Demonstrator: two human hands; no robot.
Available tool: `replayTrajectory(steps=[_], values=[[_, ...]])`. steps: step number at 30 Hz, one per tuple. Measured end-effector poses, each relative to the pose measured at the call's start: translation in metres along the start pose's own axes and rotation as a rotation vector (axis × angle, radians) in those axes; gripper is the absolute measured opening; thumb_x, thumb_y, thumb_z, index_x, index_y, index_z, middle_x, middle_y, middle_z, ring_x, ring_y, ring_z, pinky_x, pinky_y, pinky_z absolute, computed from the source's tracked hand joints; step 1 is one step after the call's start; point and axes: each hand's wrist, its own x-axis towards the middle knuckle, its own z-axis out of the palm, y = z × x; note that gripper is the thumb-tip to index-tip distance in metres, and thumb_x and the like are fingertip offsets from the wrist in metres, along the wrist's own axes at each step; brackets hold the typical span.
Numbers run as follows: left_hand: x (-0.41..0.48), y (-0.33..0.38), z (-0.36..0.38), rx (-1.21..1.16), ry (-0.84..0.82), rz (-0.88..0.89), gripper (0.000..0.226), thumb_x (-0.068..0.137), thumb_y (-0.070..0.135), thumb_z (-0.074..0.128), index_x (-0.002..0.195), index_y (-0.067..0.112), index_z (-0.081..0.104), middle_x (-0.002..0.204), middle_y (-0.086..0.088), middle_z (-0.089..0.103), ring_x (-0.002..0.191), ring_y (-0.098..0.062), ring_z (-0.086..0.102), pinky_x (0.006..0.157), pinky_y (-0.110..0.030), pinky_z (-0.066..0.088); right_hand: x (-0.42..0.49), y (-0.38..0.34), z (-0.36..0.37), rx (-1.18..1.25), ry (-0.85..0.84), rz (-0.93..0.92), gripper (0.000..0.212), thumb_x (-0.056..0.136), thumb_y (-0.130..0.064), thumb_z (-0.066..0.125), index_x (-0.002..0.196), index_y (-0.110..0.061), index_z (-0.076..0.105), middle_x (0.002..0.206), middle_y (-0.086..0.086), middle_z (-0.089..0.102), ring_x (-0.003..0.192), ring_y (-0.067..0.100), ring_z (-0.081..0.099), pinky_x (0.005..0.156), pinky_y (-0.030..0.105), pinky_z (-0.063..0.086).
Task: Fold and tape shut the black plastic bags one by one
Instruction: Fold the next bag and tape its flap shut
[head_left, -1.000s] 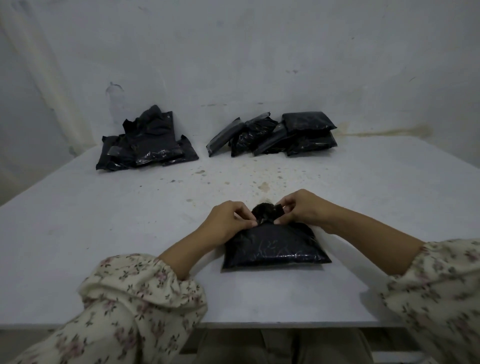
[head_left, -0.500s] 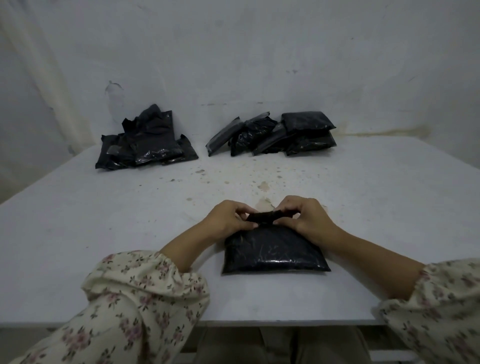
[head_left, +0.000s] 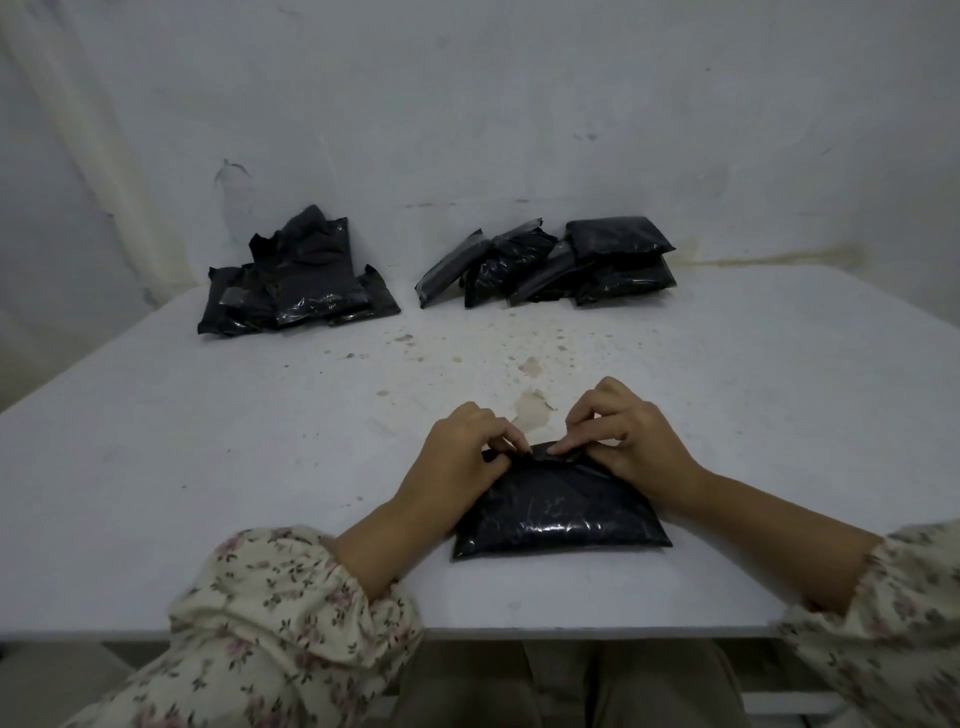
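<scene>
Centrally, near the front edge of the white surface (head_left: 208, 467), lay one black bag (head_left: 558, 512). It was flat, filled and pillow-like, roughly rectangular, with its long side running left to right. The plastic was glossy: a streak of light sat along the near edge, and the skin was finely wrinkled over a lumpy filling. The contents could not be identified. The bag's far edge was turned over into a narrow, crumpled flap.

Both hands were clamped on that flap. The left hand (head_left: 460, 457) had curled fingers, with thumb and fingertips pinching the flap's left part. The right hand (head_left: 631, 441) pinched the right part between thumb and forefinger, its other fingers arched above. The hands were close together, fingertips nearly meeting over the middle of the fold.

Cream floral sleeves (head_left: 291, 613) ended at the forearms.

Two groups of black bags sat at the far end of the surface, against the pale wall (head_left: 519, 104) and well apart from the bag in hand. The left pile (head_left: 296, 280) was loose, with ragged tops sticking up. The right pile (head_left: 545, 265) held compact packets, some leaning on each other and two stacked flat at the right end. Brownish stains (head_left: 532, 408) speckled the surface between the piles and the hands, the largest just beyond the fingertips.
</scene>
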Motion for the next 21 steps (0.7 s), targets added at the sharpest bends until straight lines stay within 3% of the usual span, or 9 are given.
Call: replayTrajectory(steps=[3,7,12,14,16,21], values=[[-0.002,-0.004,0.003,0.021,0.024,0.080,0.031,0.069,-0.010,0.073,0.083,0.018,0.072,0.073,0.006,0.062,0.077,-0.001,0.050,0.075,-0.010,0.040,-0.004,-0.003,-0.005,0.081,-0.038,0.057,0.023,0.083,-0.026,0.056,0.092,-0.024,0.078,0.092,-0.015,0.062,0.089,0.007,0.045,0.078,0.014,0.039],[-0.002,-0.005,0.003,0.086,0.029,0.154,0.031,0.067,-0.009,0.075,0.083,0.017,0.071,0.072,0.005,0.060,0.078,-0.006,0.045,0.072,-0.012,0.036,-0.011,-0.012,-0.006,0.136,-0.075,0.126,0.018,0.081,-0.031,0.067,0.094,-0.025,0.077,0.093,-0.015,0.065,0.091,0.005,0.045,0.082,0.012,0.038],[-0.007,-0.008,-0.001,0.161,0.048,0.262,0.022,0.075,-0.001,0.072,0.089,0.016,0.075,0.082,0.001,0.065,0.082,-0.008,0.047,0.071,-0.016,0.038,-0.021,-0.015,0.001,-0.104,-0.033,-0.072,0.024,0.085,-0.029,0.057,0.093,-0.018,0.077,0.088,-0.009,0.067,0.084,0.009,0.047,0.070,0.019,0.042],[-0.012,-0.007,-0.004,0.172,0.052,0.304,0.017,0.087,0.016,0.060,0.094,0.017,0.076,0.091,0.001,0.067,0.087,-0.008,0.050,0.075,-0.017,0.041,-0.022,-0.014,0.002,-0.169,-0.014,-0.125,0.024,0.086,-0.026,0.056,0.092,-0.016,0.077,0.087,-0.006,0.068,0.082,0.010,0.047,0.066,0.019,0.041],[-0.017,-0.004,-0.005,0.166,0.045,0.305,0.028,0.090,0.028,0.050,0.097,0.017,0.076,0.094,0.003,0.068,0.090,-0.008,0.051,0.077,-0.018,0.043,-0.022,-0.014,0.003,-0.202,-0.001,-0.152,0.024,0.086,-0.023,0.056,0.091,-0.015,0.077,0.086,-0.004,0.068,0.082,0.010,0.048,0.063,0.018,0.041],[-0.026,-0.003,-0.008,0.191,0.026,0.342,0.029,0.090,0.028,0.049,0.095,0.018,0.076,0.091,0.005,0.070,0.089,-0.008,0.053,0.072,-0.021,0.047,-0.025,-0.014,0.002,-0.187,0.008,-0.182,0.023,0.087,-0.019,0.056,0.091,-0.010,0.077,0.084,0.001,0.068,0.082,0.010,0.054,0.061,0.025,0.049]])
